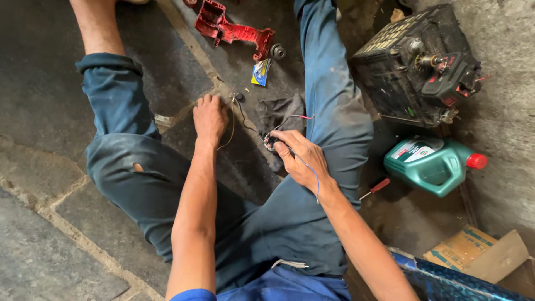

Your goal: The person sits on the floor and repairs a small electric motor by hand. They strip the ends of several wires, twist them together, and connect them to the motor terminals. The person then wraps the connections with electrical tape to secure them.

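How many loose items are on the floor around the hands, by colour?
Red: 2, tool housing half, screwdriver
Black: 1, battery
Green: 1, oil jug
Brown: 1, cardboard box
Total: 5

**One head-worn camera, looking steeply down**

A single view, taken from the person's head and tilted almost straight down over the lap to the stone floor. The person's torso enters at the bottom edge, with legs stretching away toward the top, so the camera faces forward along the body. It sits close: forearms fill the centre. Taking the green oil jug as landmark, the black battery lies above it, the cardboard box below, the red tool housing far up-left. No second view overlaps.
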Demonstrator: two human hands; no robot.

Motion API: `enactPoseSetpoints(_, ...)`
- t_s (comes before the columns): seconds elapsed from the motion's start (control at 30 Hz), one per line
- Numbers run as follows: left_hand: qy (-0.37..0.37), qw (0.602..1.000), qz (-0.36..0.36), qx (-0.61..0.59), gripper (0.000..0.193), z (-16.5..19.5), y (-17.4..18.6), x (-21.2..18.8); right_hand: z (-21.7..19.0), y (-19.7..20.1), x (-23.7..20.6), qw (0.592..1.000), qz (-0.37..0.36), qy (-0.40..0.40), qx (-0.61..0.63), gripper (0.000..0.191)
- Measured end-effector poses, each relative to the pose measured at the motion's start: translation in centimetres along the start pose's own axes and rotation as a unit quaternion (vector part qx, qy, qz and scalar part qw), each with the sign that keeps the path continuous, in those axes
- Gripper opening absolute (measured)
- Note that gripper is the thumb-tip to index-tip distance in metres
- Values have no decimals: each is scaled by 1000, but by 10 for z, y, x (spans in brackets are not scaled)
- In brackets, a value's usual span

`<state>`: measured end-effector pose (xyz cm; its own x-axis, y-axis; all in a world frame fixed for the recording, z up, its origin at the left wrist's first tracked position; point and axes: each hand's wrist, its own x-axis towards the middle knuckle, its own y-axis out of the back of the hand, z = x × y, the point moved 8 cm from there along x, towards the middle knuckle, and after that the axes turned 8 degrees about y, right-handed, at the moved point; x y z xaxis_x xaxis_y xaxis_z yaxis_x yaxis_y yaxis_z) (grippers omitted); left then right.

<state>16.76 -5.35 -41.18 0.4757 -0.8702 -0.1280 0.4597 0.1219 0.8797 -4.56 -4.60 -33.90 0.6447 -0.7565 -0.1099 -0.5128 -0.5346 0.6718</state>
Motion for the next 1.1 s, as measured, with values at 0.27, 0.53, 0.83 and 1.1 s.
enactPoseSetpoints(0.27, 118, 980, -38, -156, 23, -15, -1, 6, 1, 1, -2, 1000, 1, 2, -10, 33)
enactPoseSetpoints(0.53, 171, 693, -192, -674, 16, -1, 21, -2, -5, 0, 0, 1000, 4, 26, -4, 31)
enactPoseSetpoints(0.83, 162, 499, -230, -820, 17, 1, 32, -23, -24, -10, -3, 998, -27, 56, -23, 30)
enactPoseSetpoints(1.1, 199, 401, -270, -853, 17, 3, 11, -43, -28, -23, -7, 996, -44, 79, -3, 31)
